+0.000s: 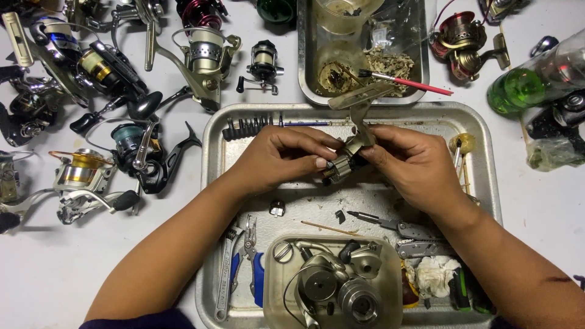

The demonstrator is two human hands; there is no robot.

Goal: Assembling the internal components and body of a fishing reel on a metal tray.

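Both hands held a partly stripped reel body above the middle of the metal tray on the worktop. The left hand pinched its lower end from nine o'clock; the right hand gripped it from three o'clock. At six o'clock sat a clear tub of reel parts.
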